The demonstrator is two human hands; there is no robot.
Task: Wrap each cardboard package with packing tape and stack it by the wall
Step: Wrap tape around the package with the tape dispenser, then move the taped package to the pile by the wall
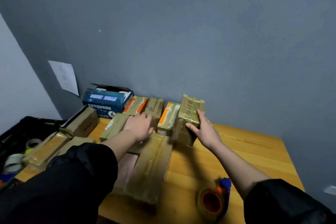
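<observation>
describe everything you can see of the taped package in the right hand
The tape-wrapped brown cardboard package is a blocky rectangular box, glossy all over with yellowish clear packing tape. It is tilted, its far end raised toward the grey wall and its near lower corner at the wooden table. The right hand grips its right side, thumb on the near face. It stands beside an orange-marked taped package.

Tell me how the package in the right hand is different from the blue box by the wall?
The package is brown cardboard wrapped in shiny tape; the blue box is blue with white print. The package is closed up; the blue box has its top flap open. The right hand holds the package tilted; the blue box sits by the wall, and no hand touches it. Both are box-shaped.
</observation>
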